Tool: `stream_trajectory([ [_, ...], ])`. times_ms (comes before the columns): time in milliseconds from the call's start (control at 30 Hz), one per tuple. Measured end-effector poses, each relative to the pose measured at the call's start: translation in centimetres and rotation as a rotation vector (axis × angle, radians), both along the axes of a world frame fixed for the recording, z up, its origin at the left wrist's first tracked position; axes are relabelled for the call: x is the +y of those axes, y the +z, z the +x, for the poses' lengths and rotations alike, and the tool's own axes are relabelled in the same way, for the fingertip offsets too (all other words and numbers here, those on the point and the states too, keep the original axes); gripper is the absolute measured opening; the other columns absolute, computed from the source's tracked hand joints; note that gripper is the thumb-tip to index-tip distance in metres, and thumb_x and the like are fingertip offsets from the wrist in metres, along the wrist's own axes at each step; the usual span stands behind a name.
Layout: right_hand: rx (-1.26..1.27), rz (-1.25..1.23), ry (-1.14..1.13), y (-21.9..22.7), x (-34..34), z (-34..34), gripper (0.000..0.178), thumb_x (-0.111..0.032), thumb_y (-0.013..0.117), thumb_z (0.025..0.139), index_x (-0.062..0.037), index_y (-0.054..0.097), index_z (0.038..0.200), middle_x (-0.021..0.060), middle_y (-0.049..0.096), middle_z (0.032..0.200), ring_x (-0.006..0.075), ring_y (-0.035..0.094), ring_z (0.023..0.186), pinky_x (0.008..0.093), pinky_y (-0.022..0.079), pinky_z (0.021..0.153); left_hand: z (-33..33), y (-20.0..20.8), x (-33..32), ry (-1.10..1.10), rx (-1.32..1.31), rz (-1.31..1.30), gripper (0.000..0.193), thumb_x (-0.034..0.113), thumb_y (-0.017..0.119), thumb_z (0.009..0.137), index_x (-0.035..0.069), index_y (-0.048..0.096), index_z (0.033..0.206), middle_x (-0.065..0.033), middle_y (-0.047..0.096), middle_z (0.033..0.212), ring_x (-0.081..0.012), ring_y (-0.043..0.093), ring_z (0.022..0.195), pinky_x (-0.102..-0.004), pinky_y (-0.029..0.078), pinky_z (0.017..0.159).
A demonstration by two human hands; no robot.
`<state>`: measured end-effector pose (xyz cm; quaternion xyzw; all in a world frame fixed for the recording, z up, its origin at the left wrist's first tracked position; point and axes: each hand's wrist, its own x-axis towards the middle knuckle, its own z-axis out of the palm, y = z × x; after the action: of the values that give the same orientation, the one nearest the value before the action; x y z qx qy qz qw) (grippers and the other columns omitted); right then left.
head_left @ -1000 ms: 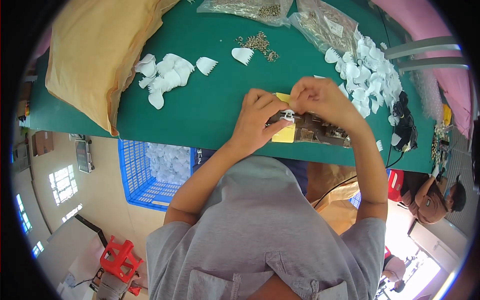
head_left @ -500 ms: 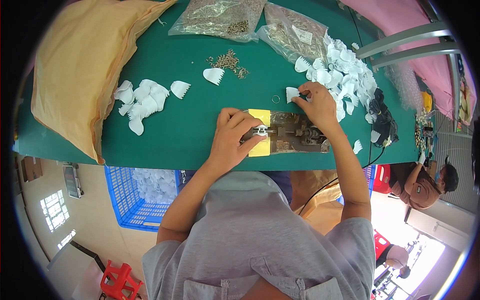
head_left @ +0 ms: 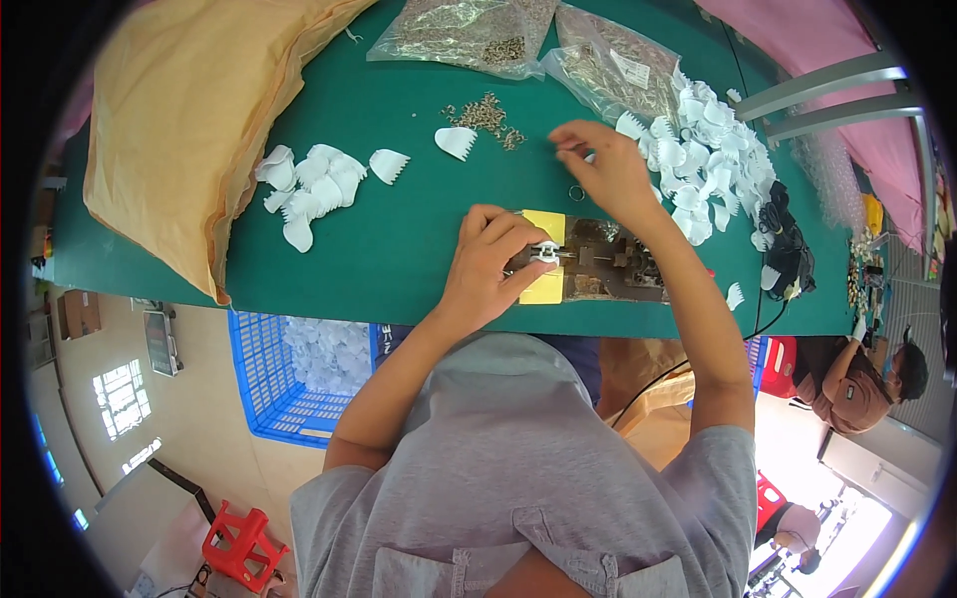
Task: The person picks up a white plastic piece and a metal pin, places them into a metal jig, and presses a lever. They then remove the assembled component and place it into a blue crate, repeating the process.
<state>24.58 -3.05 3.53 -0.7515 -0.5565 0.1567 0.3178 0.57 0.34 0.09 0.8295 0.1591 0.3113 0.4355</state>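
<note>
My left hand [head_left: 490, 257] grips a small white plastic piece [head_left: 545, 252] by its edge, at the left end of a dark metal fixture [head_left: 610, 261] with a yellow plate [head_left: 542, 287]. My right hand [head_left: 606, 171] is in the air above the fixture's far side, thumb and index finger pointing left. Its fingers are smeared by motion. A bit of white shows between them, but I cannot tell whether it is held. Below the fingers lies a small ring [head_left: 576, 193]. One white scalloped piece [head_left: 456, 143] rests beside a heap of small brass-coloured parts [head_left: 486, 118].
White scalloped pieces are heaped at right [head_left: 710, 149] and left [head_left: 317, 184]. Clear bags of metal parts [head_left: 454, 40] lie at the back, a large yellow sack [head_left: 189, 130] at far left. A black cable bundle [head_left: 786, 234] sits right. Below the table edge stands a blue crate [head_left: 264, 399].
My right hand has lifted away from a white piece by the heap and moved left, toward the brass-coloured parts. My left hand stays at the fixture. The whole view has shifted slightly.
</note>
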Motion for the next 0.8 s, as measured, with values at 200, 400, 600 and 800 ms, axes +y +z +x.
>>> stream_trajectory([
  [200,-0.103,-0.134,-0.026,-1.5,3.7,-0.5,0.020,-0.005,0.071,0.092,-0.0064,0.076,0.111,0.0089,0.078,0.101,0.0208,0.075,0.088,0.0339,0.059,0.079,0.2,-0.2,-0.3,-0.010,0.005,-0.045,0.027,0.016,0.086,0.083,0.007,0.073,0.105,-0.0054,0.070,0.108,-0.0285,0.053,0.109,-0.0387,0.046,0.094],
  [400,-0.079,-0.110,0.054,0.9,-0.2,0.5,0.016,-0.005,0.072,0.091,-0.0029,0.075,0.107,0.0079,0.075,0.092,0.0176,0.069,0.077,0.0316,0.056,0.074,-0.2,-0.2,0.0,0.006,-0.006,-0.003,0.026,0.016,0.086,0.084,0.007,0.073,0.105,-0.0047,0.070,0.107,-0.0283,0.053,0.109,-0.0389,0.046,0.093],
  [600,0.050,-0.170,0.004,1.5,-4.7,0.7,0.014,-0.006,0.073,0.093,-0.0020,0.075,0.106,0.0058,0.076,0.094,0.0125,0.066,0.077,0.0283,0.053,0.071,-0.1,0.1,0.1,0.001,0.016,-0.008,0.025,0.016,0.086,0.084,0.007,0.073,0.104,-0.0045,0.071,0.107,-0.0284,0.054,0.109,-0.0388,0.046,0.094],
  [800,0.069,-0.061,-0.028,2.4,-4.7,0.4,0.014,-0.006,0.074,0.090,-0.0031,0.075,0.104,0.0090,0.075,0.094,0.0197,0.071,0.079,0.0319,0.057,0.072,0.2,0.1,0.1,0.001,0.012,-0.028,0.026,0.016,0.086,0.083,0.007,0.073,0.104,-0.0039,0.071,0.107,-0.0277,0.054,0.110,-0.0382,0.045,0.096],
])
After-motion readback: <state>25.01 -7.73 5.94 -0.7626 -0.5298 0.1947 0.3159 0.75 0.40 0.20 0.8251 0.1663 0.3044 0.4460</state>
